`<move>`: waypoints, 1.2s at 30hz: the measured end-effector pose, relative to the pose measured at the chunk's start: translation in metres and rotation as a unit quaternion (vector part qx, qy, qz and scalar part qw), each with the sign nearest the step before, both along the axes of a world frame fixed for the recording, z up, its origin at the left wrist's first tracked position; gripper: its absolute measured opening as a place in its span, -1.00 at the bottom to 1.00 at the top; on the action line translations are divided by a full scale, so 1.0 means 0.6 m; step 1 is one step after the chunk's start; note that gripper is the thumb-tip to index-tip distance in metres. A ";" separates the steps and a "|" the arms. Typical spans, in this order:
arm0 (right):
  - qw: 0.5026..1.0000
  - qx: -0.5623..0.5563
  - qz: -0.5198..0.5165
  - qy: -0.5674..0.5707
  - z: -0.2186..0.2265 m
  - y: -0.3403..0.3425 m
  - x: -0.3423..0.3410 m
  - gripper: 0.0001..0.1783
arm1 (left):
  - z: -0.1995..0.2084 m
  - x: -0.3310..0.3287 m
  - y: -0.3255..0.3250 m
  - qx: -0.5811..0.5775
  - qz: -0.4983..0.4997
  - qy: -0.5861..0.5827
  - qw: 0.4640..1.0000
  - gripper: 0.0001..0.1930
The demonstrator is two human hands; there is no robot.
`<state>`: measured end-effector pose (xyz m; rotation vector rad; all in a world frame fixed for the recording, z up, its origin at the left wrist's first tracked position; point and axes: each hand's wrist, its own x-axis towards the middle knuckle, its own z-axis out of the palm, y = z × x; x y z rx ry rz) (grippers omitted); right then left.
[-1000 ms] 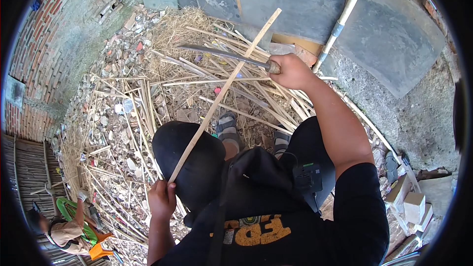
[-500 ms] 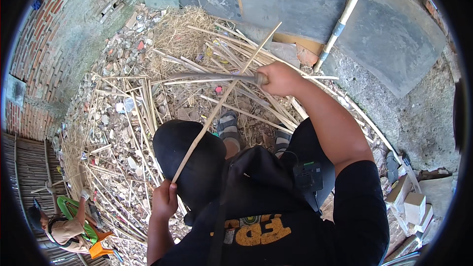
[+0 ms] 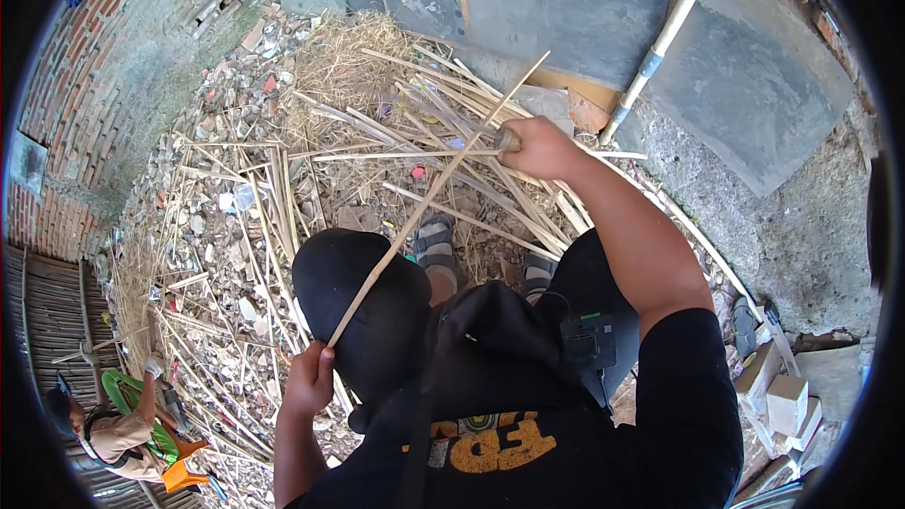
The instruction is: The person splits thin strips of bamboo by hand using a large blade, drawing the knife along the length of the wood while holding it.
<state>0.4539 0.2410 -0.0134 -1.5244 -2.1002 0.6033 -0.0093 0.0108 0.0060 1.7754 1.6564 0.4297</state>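
My left hand (image 3: pixel 309 379) grips the lower end of a long bamboo strip (image 3: pixel 413 214). The strip slants up and to the right, passing over my black-clad left knee (image 3: pixel 344 269), and its far tip rises beyond my right hand. Closed round the wooden handle of a machete (image 3: pixel 507 139), my right hand (image 3: pixel 539 148) is held just right of the strip's upper part. The machete's blade is smeared by motion, so whether it touches the strip cannot be told. Below lie many loose bamboo strips (image 3: pixel 523 203).
Rubble (image 3: pixel 250 306) and dry straw (image 3: pixel 353 47) cover the ground. A pale pole (image 3: pixel 660 42) leans against grey panels (image 3: pixel 575 9). A brick wall (image 3: pixel 90 123) curves along the left. At lower left another person (image 3: pixel 123 434) sits on an orange seat. Pale blocks (image 3: pixel 787 405) stand at lower right.
The machete's blade, plain and nearly level before, is now a blur, and its handle has turned and risen slightly. My right hand has shifted a little right. The strip's far tip has moved slightly right.
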 end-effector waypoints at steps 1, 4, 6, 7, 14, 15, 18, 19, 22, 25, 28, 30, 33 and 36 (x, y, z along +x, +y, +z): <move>1.000 -0.019 0.023 -0.006 0.008 -0.011 -0.013 -0.69 | -0.003 -0.003 -0.001 -0.010 0.000 -0.010 1.000 -0.56; 0.995 -0.004 0.080 -0.061 0.028 -0.034 -0.054 -0.76 | 0.000 -0.007 0.000 -0.029 -0.002 -0.023 0.999 -0.54; 0.989 -0.024 0.101 -0.106 0.023 -0.031 -0.051 -0.75 | -0.003 -0.009 0.002 -0.027 -0.020 -0.009 0.999 -0.54; 0.989 -0.022 0.098 -0.109 0.018 -0.022 -0.033 -0.75 | -0.003 -0.006 0.005 -0.025 -0.023 -0.011 0.999 -0.54; 0.997 -0.012 0.070 0.010 0.011 -0.030 -0.041 -0.79 | -0.002 -0.008 0.004 -0.038 -0.001 -0.047 0.998 -0.53; 0.997 -0.016 0.073 0.011 0.015 -0.033 -0.049 -0.79 | -0.004 -0.010 0.003 -0.041 0.002 -0.046 0.998 -0.53; 0.992 -0.041 0.115 -0.028 0.012 -0.027 -0.042 -0.83 | -0.011 -0.013 0.006 -0.061 0.001 -0.053 0.997 -0.53; 0.992 -0.037 0.113 -0.030 0.004 -0.015 -0.025 -0.83 | -0.011 -0.012 0.009 -0.057 -0.002 -0.054 0.997 -0.53; 0.997 -0.061 -0.012 0.040 0.012 -0.001 -0.005 -0.76 | -0.011 -0.016 0.010 -0.051 -0.010 -0.039 0.998 -0.53; 0.999 -0.017 0.046 -0.004 0.015 -0.026 -0.044 -0.73 | -0.012 -0.021 0.006 -0.077 0.006 -0.093 0.993 -0.53; 0.991 0.008 0.108 -0.072 0.032 -0.040 -0.058 -0.77 | -0.009 -0.014 0.004 -0.062 0.004 -0.081 0.995 -0.53; 0.995 -0.046 0.081 -0.028 -0.005 -0.014 -0.025 -0.76 | 0.000 -0.002 0.008 -0.042 -0.010 -0.057 0.997 -0.52; 0.995 -0.073 -0.049 0.049 0.004 0.007 0.015 -0.76 | -0.010 -0.009 0.010 -0.026 -0.023 -0.040 0.999 -0.52; 0.999 -0.031 -0.006 0.033 0.015 -0.007 -0.009 -0.76 | -0.013 -0.014 0.007 -0.049 -0.005 -0.065 0.997 -0.52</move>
